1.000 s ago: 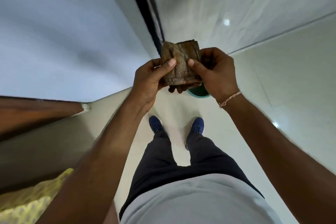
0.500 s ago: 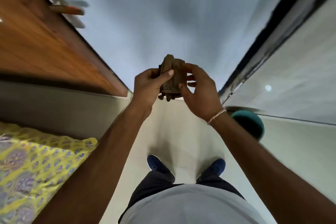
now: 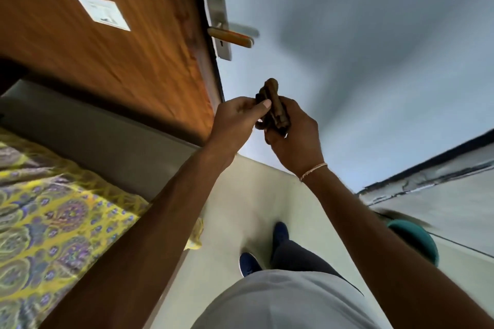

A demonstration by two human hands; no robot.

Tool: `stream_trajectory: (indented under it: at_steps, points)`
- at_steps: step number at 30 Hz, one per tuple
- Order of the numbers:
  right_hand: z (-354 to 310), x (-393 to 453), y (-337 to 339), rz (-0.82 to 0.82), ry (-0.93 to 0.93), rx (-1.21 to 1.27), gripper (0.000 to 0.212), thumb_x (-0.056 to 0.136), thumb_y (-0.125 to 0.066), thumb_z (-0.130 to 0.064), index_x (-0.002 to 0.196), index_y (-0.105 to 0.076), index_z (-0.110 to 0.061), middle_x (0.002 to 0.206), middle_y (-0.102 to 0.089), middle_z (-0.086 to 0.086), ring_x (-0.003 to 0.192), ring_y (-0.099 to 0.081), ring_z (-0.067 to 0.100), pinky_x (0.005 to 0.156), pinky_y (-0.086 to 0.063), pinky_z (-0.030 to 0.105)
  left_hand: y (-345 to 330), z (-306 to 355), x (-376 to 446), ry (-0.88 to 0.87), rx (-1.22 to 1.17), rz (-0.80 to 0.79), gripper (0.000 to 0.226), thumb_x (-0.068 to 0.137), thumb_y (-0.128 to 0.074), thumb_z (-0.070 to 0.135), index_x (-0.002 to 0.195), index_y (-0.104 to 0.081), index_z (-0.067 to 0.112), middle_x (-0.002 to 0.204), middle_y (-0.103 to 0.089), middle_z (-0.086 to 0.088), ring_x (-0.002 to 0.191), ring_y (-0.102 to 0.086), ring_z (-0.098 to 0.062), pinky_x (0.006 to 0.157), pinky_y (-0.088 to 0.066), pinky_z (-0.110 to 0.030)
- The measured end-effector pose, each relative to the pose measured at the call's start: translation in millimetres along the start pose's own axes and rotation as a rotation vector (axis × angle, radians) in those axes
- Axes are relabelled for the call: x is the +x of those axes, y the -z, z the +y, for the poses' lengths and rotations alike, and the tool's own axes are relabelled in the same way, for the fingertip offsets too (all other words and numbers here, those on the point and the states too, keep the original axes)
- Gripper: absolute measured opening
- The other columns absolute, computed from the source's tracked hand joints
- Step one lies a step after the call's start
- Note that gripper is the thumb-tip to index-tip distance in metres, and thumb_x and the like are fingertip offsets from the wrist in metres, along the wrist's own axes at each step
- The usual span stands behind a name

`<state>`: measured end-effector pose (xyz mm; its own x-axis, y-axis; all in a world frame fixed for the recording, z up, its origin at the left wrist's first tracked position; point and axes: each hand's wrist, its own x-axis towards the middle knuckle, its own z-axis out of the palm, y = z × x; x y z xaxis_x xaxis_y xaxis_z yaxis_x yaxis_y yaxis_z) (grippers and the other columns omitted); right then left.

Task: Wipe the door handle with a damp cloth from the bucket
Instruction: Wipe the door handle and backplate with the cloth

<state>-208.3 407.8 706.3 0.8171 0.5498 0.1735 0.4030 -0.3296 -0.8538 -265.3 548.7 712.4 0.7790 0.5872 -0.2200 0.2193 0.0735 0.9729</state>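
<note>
A folded brown cloth (image 3: 272, 99) is held upright between both hands at the centre of the view. My left hand (image 3: 238, 117) pinches its left side with the thumb on top. My right hand (image 3: 294, 133) wraps its right and lower side. Up and to the left, the lever door handle (image 3: 231, 37) sticks out from a steel plate (image 3: 217, 16) on the edge of the wooden door (image 3: 107, 43). The cloth is well below the handle, apart from it. The teal bucket (image 3: 417, 238) stands on the floor at lower right, partly behind my right forearm.
A bed with a yellow patterned sheet (image 3: 53, 222) fills the lower left. A white notice (image 3: 101, 10) is stuck on the door. A pale wall (image 3: 361, 61) lies ahead. My feet in blue shoes (image 3: 248, 264) stand on the light floor.
The view has swung left from the bucket toward the door, so the handle now shows. The cloth has been folded narrower between both hands, and the bucket has slid to the lower right.
</note>
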Motion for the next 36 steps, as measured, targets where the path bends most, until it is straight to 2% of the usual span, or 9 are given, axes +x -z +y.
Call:
stream_trajectory:
  at_steps: [4, 7, 10, 12, 15, 20, 25, 31, 36]
  points:
    - [-3.5, 46.3, -21.6, 0.027, 0.003, -0.032, 0.034, 0.094, -0.072, -0.019, 0.127, -0.067, -0.028, 0.086, -0.072, -0.017, 0.078, -0.075, 0.021, 0.079, -0.066, 0.046, 29.2, 8.9, 35.7, -0.053, 0.041, 0.029, 0.016, 0.097, -0.081, 0.033, 0.094, -0.081, 0.017, 0.094, -0.081, -0.011, 0.088, -0.074, -0.017, 0.081, -0.055, -0.031]
    - [-9.2, 79.0, -36.7, 0.041, 0.007, -0.006, 0.028, 0.095, -0.07, -0.036, 0.122, -0.07, -0.027, 0.086, -0.074, -0.009, 0.074, -0.073, 0.025, 0.074, -0.065, 0.046, 45.6, 13.8, 64.3, -0.067, 0.049, 0.065, 0.023, 0.099, -0.079, 0.037, 0.099, -0.08, 0.014, 0.1, -0.079, -0.016, 0.091, -0.075, -0.025, 0.081, -0.057, -0.029]
    - [-11.4, 109.3, -53.8, 0.063, -0.006, 0.037, 0.035, 0.089, -0.062, -0.05, 0.115, -0.07, -0.029, 0.087, -0.076, -0.004, 0.074, -0.073, 0.028, 0.073, -0.064, 0.048, 61.0, 15.3, 94.4, -0.082, 0.073, 0.102, 0.036, 0.105, -0.071, 0.037, 0.104, -0.076, 0.001, 0.084, -0.073, -0.014, 0.07, -0.061, -0.005, 0.061, -0.046, -0.014]
    - [-9.6, 129.2, -64.8, 0.067, -0.021, 0.041, 0.031, 0.085, -0.059, -0.051, 0.111, -0.067, -0.035, 0.088, -0.075, -0.003, 0.074, -0.073, 0.028, 0.074, -0.065, 0.05, 70.7, 13.3, 117.1, -0.078, 0.096, 0.136, 0.037, 0.107, -0.068, 0.033, 0.104, -0.074, -0.003, 0.064, -0.062, 0.008, 0.059, -0.054, 0.001, 0.056, -0.041, -0.01]
    - [-7.9, 147.9, -75.3, 0.061, -0.058, 0.049, 0.024, 0.082, -0.058, -0.05, 0.102, -0.065, -0.04, 0.086, -0.073, -0.001, 0.067, -0.073, 0.023, 0.068, -0.065, 0.048, 81.4, 13.4, 142.0, -0.097, 0.143, 0.174, 0.028, 0.107, -0.069, 0.031, 0.104, -0.076, 0.004, 0.072, -0.066, 0.015, 0.066, -0.06, 0.004, 0.061, -0.044, -0.008]
    - [-2.5, 166.9, -80.6, 0.116, -0.079, 0.037, 0.027, 0.085, -0.07, -0.035, 0.112, -0.067, -0.035, 0.093, -0.073, -0.002, 0.08, -0.072, 0.03, 0.073, -0.063, 0.051, 93.2, 17.7, 174.3, -0.144, 0.221, 0.229, 0.013, 0.105, -0.071, 0.029, 0.106, -0.075, 0.016, 0.094, -0.075, 0.011, 0.087, -0.067, 0.005, 0.075, -0.049, -0.008]
    - [-12.8, 178.2, -85.3, 0.222, -0.07, 0.038, 0.055, 0.076, -0.074, -0.019, 0.13, -0.067, -0.024, 0.108, -0.075, -0.004, 0.095, -0.072, 0.021, 0.081, -0.063, 0.042, 100.1, 17.1, 194.8, -0.231, 0.325, 0.19, 0.014, 0.105, -0.071, 0.023, 0.118, -0.073, 0.017, 0.105, -0.074, 0.011, 0.098, -0.066, 0.003, 0.079, -0.049, -0.005]
    - [-39.1, 197.7, -105.4, 0.334, 0.016, -0.094, 0.06, 0.074, -0.073, -0.019, 0.134, -0.069, -0.015, 0.11, -0.071, 0.005, 0.097, -0.066, 0.027, 0.081, -0.054, 0.034, 121.9, 6.1, 211.9, -0.503, 0.433, 0.046, 0.039, 0.103, -0.066, 0.031, 0.136, -0.066, 0.011, 0.13, -0.073, -0.003, 0.121, -0.067, -0.012, 0.104, -0.057, -0.025]
    - [-66.3, 212.8, -134.1, 0.414, -0.007, -0.212, 0.064, 0.075, -0.072, -0.015, 0.139, -0.07, -0.018, 0.106, -0.066, 0.003, 0.097, -0.063, 0.024, 0.08, -0.043, 0.016, 156.6, 11.6, 227.2, -0.71, 0.507, -0.061, 0.049, 0.103, -0.071, 0.026, 0.146, -0.058, 0.007, 0.142, -0.063, -0.007, 0.131, -0.062, -0.022, 0.109, -0.056, -0.044]
